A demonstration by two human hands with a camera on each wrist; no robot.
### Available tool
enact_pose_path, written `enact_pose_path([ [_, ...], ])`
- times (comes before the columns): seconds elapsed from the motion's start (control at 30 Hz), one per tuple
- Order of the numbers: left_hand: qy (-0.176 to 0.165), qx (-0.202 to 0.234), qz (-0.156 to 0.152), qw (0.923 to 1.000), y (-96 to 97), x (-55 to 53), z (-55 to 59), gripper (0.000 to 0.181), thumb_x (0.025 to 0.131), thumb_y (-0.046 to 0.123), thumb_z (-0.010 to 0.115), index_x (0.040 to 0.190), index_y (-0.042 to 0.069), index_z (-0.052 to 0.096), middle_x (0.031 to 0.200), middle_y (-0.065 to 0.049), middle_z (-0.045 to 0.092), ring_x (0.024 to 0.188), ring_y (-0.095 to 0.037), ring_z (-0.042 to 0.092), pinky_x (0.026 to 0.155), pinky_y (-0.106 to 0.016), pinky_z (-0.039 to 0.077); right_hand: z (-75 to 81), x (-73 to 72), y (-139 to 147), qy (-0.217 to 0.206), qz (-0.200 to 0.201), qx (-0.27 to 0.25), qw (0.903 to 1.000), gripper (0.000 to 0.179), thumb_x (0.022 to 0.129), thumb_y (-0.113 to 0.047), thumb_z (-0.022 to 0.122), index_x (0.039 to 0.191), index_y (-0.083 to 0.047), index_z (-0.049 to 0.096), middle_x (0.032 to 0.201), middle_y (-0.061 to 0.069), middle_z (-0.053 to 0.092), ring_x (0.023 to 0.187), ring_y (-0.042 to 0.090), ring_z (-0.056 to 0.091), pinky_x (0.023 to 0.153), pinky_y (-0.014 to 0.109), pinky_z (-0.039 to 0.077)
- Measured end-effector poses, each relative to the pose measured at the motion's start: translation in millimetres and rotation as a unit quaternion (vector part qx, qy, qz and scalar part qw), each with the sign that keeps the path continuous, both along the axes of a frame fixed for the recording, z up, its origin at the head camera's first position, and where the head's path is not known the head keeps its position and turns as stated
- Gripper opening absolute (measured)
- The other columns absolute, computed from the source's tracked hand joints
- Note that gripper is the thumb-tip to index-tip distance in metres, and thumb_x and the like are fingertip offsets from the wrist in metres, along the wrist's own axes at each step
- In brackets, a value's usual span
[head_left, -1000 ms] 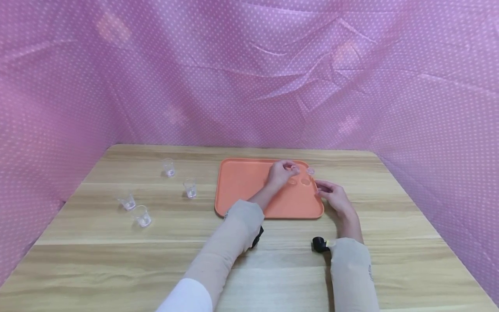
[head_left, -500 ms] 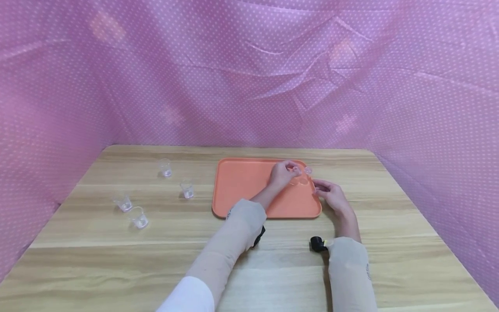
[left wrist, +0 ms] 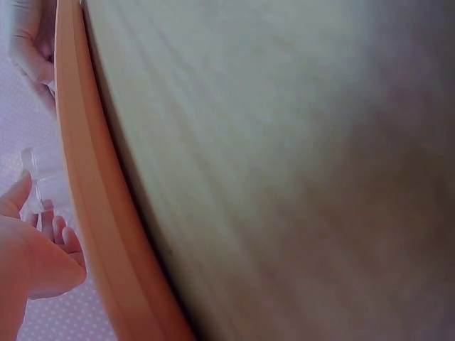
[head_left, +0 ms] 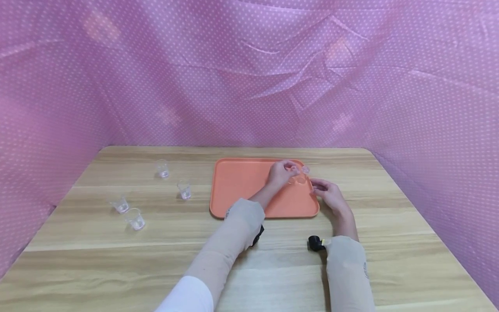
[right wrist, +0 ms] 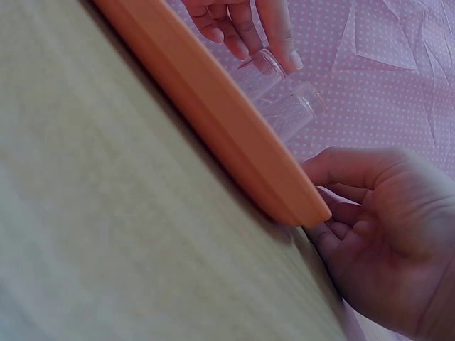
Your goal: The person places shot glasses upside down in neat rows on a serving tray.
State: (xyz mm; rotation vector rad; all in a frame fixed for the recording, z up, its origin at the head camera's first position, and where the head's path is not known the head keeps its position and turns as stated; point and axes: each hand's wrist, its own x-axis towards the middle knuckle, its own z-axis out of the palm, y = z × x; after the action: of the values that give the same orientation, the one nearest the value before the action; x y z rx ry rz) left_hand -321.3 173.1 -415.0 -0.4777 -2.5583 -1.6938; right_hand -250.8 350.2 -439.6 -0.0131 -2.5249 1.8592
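Note:
In the head view my left hand (head_left: pixel 280 174) reaches over the right part of the orange tray (head_left: pixel 238 186). Its thumb and fingers pinch a small clear cup (head_left: pixel 295 170), which also shows under the fingers in the right wrist view. Further clear cups stand close by at the tray's right end, such as one cup (head_left: pixel 301 180) in front and another (head_left: pixel 306 169) behind. My right hand (head_left: pixel 331 196) is at the tray's right edge; in the right wrist view its thumb and fingers hold the tray rim (right wrist: pixel 284 181). Some fingertips are hidden behind the rim.
Several clear cups stand apart on the wooden table (head_left: pixel 163 264) left of the tray, among them a far cup (head_left: pixel 162 169), a cup nearer the tray (head_left: pixel 185 190) and a front cup (head_left: pixel 135 219). A pink dotted curtain (head_left: pixel 234 86) surrounds the back and sides.
The head view has shifted slightly, so everything sits a little further left. Both hands keep their places at the tray, the left with its cup, the right at the edge.

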Motion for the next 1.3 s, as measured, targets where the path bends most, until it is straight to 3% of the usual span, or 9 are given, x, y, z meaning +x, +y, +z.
enact_pose_path([
  [0.2,-0.012,-0.014,-0.005,0.9998,-6.7,1.5,5.3,0.035,0.076,0.019,0.075,0.108,0.008,0.067,0.102,0.0,0.065,0.086,-0.012,0.054,0.07,-0.019,0.043,-1.3,-1.7,1,0.001,0.004,-0.016,0.9999,0.047,0.087,0.006,0.05,0.133,0.01,0.038,0.128,0.028,0.045,0.114,0.032,0.045,0.086,0.02,0.041],
  [0.3,-0.011,0.003,-0.015,0.9998,-12.9,3.3,11.2,0.039,0.077,0.021,0.076,0.111,0.007,0.065,0.107,-0.003,0.064,0.094,-0.017,0.055,0.074,-0.022,0.044,-2.3,-2.7,2,0.003,0.005,-0.04,0.9992,0.05,0.087,0.006,0.05,0.135,0.007,0.035,0.133,0.026,0.041,0.12,0.034,0.04,0.092,0.024,0.039],
  [0.47,-0.002,0.04,-0.033,0.9987,-32.3,11.5,26.3,0.04,0.075,0.021,0.077,0.11,0.006,0.065,0.107,-0.006,0.064,0.097,-0.024,0.055,0.074,-0.023,0.044,-2.9,-3.5,1,-0.002,0.007,-0.067,0.9977,0.052,0.087,0.007,0.049,0.137,0.005,0.033,0.136,0.023,0.037,0.123,0.034,0.037,0.096,0.031,0.037],
  [0.6,0.007,0.033,-0.035,0.9988,-53.6,18.5,39.6,0.037,0.075,0.021,0.077,0.109,0.009,0.067,0.107,-0.005,0.064,0.097,-0.023,0.054,0.072,-0.024,0.045,-3.5,-4.2,2,-0.007,0.013,-0.066,0.9977,0.052,0.087,0.008,0.048,0.137,0.005,0.034,0.136,0.023,0.038,0.123,0.034,0.037,0.097,0.032,0.037],
  [0.8,0.019,0.027,-0.023,0.9992,-96.2,29.4,57.9,0.034,0.077,0.02,0.076,0.108,0.009,0.067,0.108,-0.004,0.064,0.1,-0.025,0.055,0.073,-0.028,0.047,-3.9,-4.2,5,0.005,0.022,-0.062,0.9978,0.052,0.087,0.01,0.047,0.136,0.008,0.033,0.135,0.026,0.038,0.123,0.036,0.037,0.092,0.025,0.039],
  [1.0,0.029,0.016,0.001,0.9995,-156.0,43.8,71.4,0.035,0.077,0.02,0.075,0.109,0.008,0.066,0.109,-0.005,0.063,0.099,-0.023,0.054,0.074,-0.031,0.048,-4.4,-4.2,-2,0.004,0.027,-0.062,0.9977,0.052,0.086,0.01,0.047,0.136,0.008,0.033,0.135,0.027,0.037,0.122,0.035,0.037,0.09,0.022,0.04],
  [1.13,0.042,0.007,0.017,0.9989,-195.5,52.2,73.1,0.035,0.078,0.018,0.074,0.109,0.006,0.065,0.108,-0.009,0.063,0.097,-0.024,0.054,0.071,-0.033,0.048,-3.7,-2.4,-3,-0.009,0.03,-0.056,0.9979,0.052,0.087,0.008,0.047,0.137,0.007,0.032,0.136,0.026,0.037,0.123,0.034,0.036,0.091,0.022,0.039],
  [1.3,0.053,-0.001,0.04,0.9978,-234.0,58.1,67.5,0.038,0.079,0.021,0.073,0.112,0.005,0.063,0.112,-0.009,0.062,0.1,-0.027,0.053,0.077,-0.035,0.046,0.0,-1.2,0,-0.008,0.032,-0.039,0.9987,0.051,0.088,0.007,0.047,0.137,0.007,0.032,0.137,0.026,0.035,0.125,0.033,0.035,0.093,0.021,0.037],
])
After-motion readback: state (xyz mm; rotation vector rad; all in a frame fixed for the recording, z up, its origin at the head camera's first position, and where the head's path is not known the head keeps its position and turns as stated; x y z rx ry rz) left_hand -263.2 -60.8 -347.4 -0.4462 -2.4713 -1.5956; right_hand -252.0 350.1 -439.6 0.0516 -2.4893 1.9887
